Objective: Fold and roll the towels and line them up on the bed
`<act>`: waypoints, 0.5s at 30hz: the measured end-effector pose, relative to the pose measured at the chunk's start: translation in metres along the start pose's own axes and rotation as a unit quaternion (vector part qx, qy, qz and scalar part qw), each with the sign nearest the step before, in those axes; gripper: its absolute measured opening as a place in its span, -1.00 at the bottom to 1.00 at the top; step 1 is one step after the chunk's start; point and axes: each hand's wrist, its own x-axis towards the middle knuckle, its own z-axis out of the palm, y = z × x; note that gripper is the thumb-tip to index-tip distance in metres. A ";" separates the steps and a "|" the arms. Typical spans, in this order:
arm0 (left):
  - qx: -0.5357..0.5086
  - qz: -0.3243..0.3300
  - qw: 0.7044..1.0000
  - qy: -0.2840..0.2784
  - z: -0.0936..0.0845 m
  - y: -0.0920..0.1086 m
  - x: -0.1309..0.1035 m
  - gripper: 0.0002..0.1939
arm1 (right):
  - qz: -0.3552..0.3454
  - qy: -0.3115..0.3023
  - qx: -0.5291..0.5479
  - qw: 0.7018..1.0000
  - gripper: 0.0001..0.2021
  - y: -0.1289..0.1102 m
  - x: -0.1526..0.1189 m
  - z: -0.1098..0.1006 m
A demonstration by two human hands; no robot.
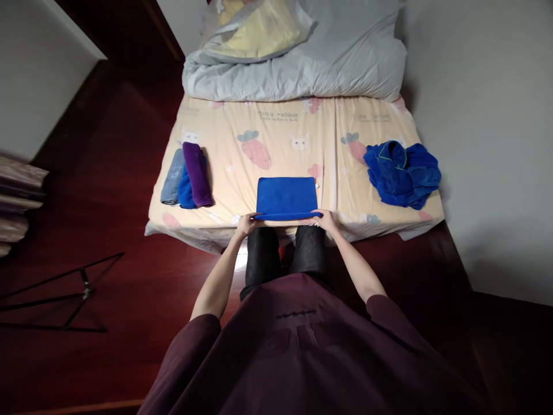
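Note:
A blue towel (287, 195) lies flat as a rectangle near the front edge of the bed, its near edge turned up into a narrow fold. My left hand (247, 223) pinches the left end of that fold. At the right end, my right hand (325, 220) grips the same fold between thumb and fingers. A small white tag sticks out from the towel's right side. To the left lie rolled towels: a purple one (197, 174), a blue one (186, 190) partly under it, and a grey-blue one (172, 177). A crumpled blue heap of cloth (401, 176) rests on the right.
The bed (285, 127) has a cream sheet printed with carrots and rabbits. A grey-white quilt (294, 75) and a yellow pillow (263, 34) are at its far end. Black tripod legs (82, 294) stand on the dark red floor at left. A wall (488, 144) borders the right side.

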 end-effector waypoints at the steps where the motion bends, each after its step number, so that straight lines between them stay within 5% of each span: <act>1: -0.013 -0.003 1.000 0.005 0.000 -0.001 0.001 -0.65 | 0.003 0.011 0.023 1.000 -0.66 0.001 0.001 0.002; 9: -0.065 -0.020 0.997 0.043 0.016 0.004 0.000 -0.62 | 0.030 0.058 0.107 0.992 -0.69 0.005 0.005 0.011; 15: -0.060 -0.017 0.997 0.055 0.012 0.002 -0.006 -0.66 | 0.047 0.031 0.126 0.990 -0.66 0.012 0.004 0.005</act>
